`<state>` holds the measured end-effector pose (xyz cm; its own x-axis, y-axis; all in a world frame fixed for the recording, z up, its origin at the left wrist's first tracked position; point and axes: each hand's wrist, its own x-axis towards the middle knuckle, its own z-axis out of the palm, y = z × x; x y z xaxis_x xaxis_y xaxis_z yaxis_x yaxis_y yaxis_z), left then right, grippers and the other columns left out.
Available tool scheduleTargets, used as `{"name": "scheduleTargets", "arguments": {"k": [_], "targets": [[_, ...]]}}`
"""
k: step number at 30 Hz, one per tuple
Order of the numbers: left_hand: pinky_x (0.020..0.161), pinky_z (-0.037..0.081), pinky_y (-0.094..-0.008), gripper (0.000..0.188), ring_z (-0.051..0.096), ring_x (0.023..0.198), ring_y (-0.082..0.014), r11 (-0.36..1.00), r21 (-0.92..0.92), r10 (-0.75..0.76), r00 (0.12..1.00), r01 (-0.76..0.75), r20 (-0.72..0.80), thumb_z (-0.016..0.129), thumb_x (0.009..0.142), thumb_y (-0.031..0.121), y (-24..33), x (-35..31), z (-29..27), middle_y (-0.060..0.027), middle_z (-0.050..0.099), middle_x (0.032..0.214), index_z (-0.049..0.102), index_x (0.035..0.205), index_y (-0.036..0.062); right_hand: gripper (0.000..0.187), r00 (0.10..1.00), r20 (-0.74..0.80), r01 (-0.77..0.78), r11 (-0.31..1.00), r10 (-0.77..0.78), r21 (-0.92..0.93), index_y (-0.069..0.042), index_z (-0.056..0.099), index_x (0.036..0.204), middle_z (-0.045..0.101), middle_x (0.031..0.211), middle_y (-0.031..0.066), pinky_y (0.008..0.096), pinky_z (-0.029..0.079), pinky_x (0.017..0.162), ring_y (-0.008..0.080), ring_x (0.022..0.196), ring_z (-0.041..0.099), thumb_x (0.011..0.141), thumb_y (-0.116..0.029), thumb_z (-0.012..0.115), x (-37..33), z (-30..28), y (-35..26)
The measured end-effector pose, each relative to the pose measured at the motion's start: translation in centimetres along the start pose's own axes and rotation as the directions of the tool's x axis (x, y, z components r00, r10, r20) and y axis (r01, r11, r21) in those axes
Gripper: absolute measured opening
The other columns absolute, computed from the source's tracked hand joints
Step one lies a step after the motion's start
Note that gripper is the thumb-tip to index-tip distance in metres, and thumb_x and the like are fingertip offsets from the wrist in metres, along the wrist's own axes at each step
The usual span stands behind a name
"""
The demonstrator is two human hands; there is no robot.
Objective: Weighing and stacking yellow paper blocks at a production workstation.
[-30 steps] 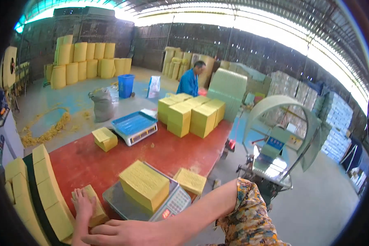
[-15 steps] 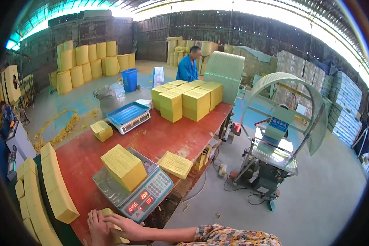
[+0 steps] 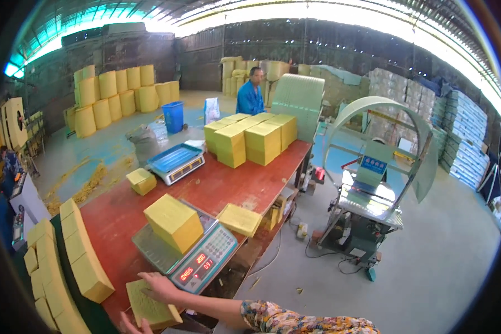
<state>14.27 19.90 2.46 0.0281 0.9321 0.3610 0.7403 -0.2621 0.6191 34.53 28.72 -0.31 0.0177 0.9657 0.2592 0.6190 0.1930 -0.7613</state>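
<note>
At the red table's near left end lies a stack of yellow paper (image 3: 148,307), its top face showing and slightly tilted toward the lower right. My right hand (image 3: 161,288) reaches over its far edge, with fingers stretched out and resting on or just above the paper. Low in the picture, my left hand (image 3: 134,326) is beside the stack's near left corner, fingers apart and partly cut off by the frame edge. Just beyond, a taller yellow paper block (image 3: 174,224) sits on a digital scale (image 3: 209,257) with lit red digits.
Rows of yellow blocks (image 3: 83,253) line the left side. A thin yellow stack (image 3: 240,219) lies right of the scale. Farther along the red table (image 3: 228,189) are a blue-tray scale (image 3: 176,160) and several large blocks (image 3: 261,143). A person in blue (image 3: 250,98) is behind; a machine (image 3: 370,195) stands right.
My hands, which were close together over the small stack, have moved apart, uncovering its top. The view has shifted slightly. The person in blue has turned their head.
</note>
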Motion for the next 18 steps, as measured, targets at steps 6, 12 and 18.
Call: {"name": "scheduleTargets", "arguments": {"k": [6, 12, 18], "targets": [[0.105, 0.04, -0.0428, 0.057, 0.052, 0.123, -0.0279, 0.242, -0.864, -0.192, 0.894, 0.442, 0.404, 0.053, 0.098, 0.029, -1.3, -1.5, 3.5, -0.0145, 0.045, 0.14, 0.036, 0.145, 0.0017, 0.059, 0.998, -0.048, 0.038, 0.983, -0.047, -0.178, -0.005, 0.055, 0.124, 0.059, 0.12, 0.0193, 0.0475, 0.046, 0.098, 0.0392, 0.116, 0.053, 0.074, -0.025, 0.077, -0.1, 0.2, 2.9], [0.102, 0.037, -0.0461, 0.064, 0.043, 0.128, -0.0236, 0.267, -0.815, -0.452, 0.814, 0.514, 0.365, 0.059, 0.095, 0.041, -1.8, -3.6, 3.9, -0.0115, 0.047, 0.138, 0.036, 0.147, 0.012, 0.05, 1.0, 0.003, 0.018, 0.947, -0.018, -0.32, -0.01, 0.057, 0.116, 0.062, 0.105, 0.0143, 0.0461, 0.052, 0.083, 0.0347, 0.103, 0.06, 0.076, -0.035, 0.075, -1.3, -3.1, 0.0], [0.098, 0.038, -0.0526, 0.086, 0.033, 0.134, -0.0282, -0.107, -0.657, -0.595, 0.481, 0.747, 0.644, 0.061, 0.085, 0.065, -0.5, -8.6, 6.8, -0.0128, 0.032, 0.148, 0.027, 0.151, 0.0197, 0.072, 0.987, 0.153, 0.081, 0.977, -0.051, -0.198, -0.008, 0.045, 0.132, 0.061, 0.104, 0.0182, 0.0467, 0.052, 0.082, 0.0369, 0.1, 0.062, 0.074, -0.035, 0.077, -1.2, -4.3, 1.0]]}}
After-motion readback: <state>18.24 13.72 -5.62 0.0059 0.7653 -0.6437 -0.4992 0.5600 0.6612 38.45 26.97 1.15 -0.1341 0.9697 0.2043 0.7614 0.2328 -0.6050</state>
